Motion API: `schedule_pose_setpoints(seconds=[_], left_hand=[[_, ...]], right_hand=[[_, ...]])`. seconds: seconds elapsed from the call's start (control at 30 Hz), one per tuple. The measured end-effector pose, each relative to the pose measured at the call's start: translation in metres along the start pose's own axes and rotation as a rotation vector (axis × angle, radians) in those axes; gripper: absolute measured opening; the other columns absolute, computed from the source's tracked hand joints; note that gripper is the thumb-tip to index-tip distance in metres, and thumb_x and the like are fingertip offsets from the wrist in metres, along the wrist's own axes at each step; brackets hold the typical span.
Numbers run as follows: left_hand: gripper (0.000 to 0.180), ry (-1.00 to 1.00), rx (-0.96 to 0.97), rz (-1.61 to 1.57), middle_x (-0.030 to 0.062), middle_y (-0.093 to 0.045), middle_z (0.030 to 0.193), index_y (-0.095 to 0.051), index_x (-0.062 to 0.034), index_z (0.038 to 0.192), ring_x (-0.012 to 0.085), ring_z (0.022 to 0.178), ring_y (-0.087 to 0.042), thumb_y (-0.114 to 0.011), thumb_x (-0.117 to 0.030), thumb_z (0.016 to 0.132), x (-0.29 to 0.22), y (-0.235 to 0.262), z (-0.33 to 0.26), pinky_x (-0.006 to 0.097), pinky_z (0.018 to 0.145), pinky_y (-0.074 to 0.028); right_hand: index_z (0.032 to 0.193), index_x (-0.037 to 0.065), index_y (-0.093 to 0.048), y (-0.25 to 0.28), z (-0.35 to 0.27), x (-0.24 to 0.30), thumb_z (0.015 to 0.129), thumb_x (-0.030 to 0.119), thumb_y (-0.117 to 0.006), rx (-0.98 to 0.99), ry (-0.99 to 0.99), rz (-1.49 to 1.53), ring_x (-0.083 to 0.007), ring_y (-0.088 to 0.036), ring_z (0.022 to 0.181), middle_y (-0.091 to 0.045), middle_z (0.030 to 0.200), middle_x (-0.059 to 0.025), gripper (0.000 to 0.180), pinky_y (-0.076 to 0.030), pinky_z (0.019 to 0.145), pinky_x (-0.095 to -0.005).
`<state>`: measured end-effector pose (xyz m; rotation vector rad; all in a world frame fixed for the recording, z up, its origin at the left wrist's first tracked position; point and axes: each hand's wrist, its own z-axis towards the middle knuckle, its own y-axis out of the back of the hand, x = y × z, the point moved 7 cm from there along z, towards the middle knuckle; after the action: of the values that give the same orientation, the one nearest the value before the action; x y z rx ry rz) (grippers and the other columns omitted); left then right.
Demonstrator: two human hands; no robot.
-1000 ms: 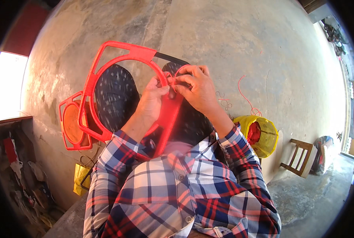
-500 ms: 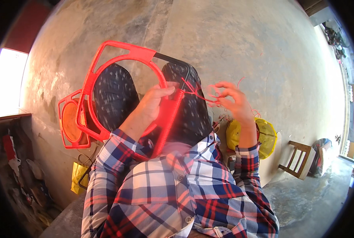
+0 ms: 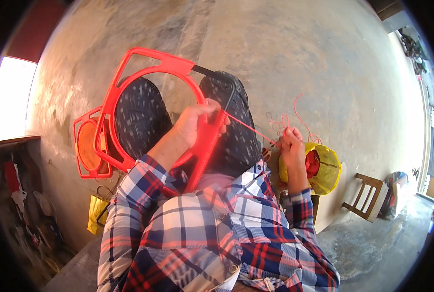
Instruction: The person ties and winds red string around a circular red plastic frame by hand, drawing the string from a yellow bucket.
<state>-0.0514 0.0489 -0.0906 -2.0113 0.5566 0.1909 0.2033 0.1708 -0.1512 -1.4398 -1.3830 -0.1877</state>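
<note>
Left hand: the left hand (image 3: 193,124) is clenched around the right side of the red plastic frame with a round opening (image 3: 146,97), at the spot where the red wrapping ends and the bare black rod (image 3: 216,77) begins.
Right hand: the right hand (image 3: 291,145) pinches the thin red plastic cord (image 3: 248,127) between its fingertips, low and to the right of the frame, just in front of the yellow mesh-covered bundle with red cord inside (image 3: 319,168).
Change: a second ago both hands were together at the frame's right side; half a second ago the right hand had started outward. Now it is well apart from the frame, and the cord runs as a straight, taut line from the left hand's grip to the right fingers.
Meaning: judging by that taut line, a turn of cord has been drawn tight against the frame; the black part at the upper right is not yet covered.
Frame position: it rests across the knees in dark patterned trousers (image 3: 141,114), tilted, its top corner toward the upper left.
Loose cord: curly red ends stand up just above the right hand.
Nearby: a second, smaller red frame with an orange disc (image 3: 88,146) lies on the concrete floor (image 3: 324,58) to the left; a wooden chair (image 3: 368,194) stands at the right.
</note>
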Motion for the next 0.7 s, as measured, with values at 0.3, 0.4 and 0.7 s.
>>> schedule_pose_setpoints(seconds=[0.3, 0.4, 0.7], left_hand=[[0.051, -0.636, -0.319, 0.228, 0.0126, -0.053, 0.123, -0.044, -0.0029, 0.129, 0.0224, 0.095, -0.057, -0.059, -0.017, 0.082, -0.034, -0.001, -0.022, 0.036, 0.089, -0.047], [0.056, -0.588, -0.164, 0.168, 0.0137, -0.054, 0.122, -0.04, -0.0022, 0.134, 0.0237, 0.102, -0.056, -0.057, -0.018, 0.083, -0.03, -0.021, -0.018, 0.037, 0.096, -0.045], [0.061, -0.277, -0.03, 0.005, 0.0233, -0.052, 0.127, -0.043, 0.0066, 0.13, 0.0326, 0.118, -0.052, -0.055, -0.028, 0.082, -0.021, -0.017, -0.006, 0.04, 0.102, -0.042]], right_hand=[[0.095, 0.004, -0.064, -0.16, 0.057, 0.05, 0.082, 0.017, -0.068, 0.063, 0.415, -0.774, -0.0132, -0.059, 0.075, -0.062, 0.077, -0.002, 0.018, -0.046, 0.068, -0.0284], [0.091, 0.005, -0.067, -0.215, 0.047, 0.042, 0.078, 0.014, -0.069, 0.382, 0.85, -1.29, -0.0215, -0.062, 0.078, -0.065, 0.085, -0.0072, 0.016, -0.049, 0.072, -0.033], [0.095, 0.002, -0.067, -0.14, 0.044, 0.042, 0.087, 0.009, -0.061, 0.152, 0.478, -0.661, -0.0098, -0.059, 0.086, -0.064, 0.097, -0.0031, 0.012, -0.047, 0.074, -0.0252]])
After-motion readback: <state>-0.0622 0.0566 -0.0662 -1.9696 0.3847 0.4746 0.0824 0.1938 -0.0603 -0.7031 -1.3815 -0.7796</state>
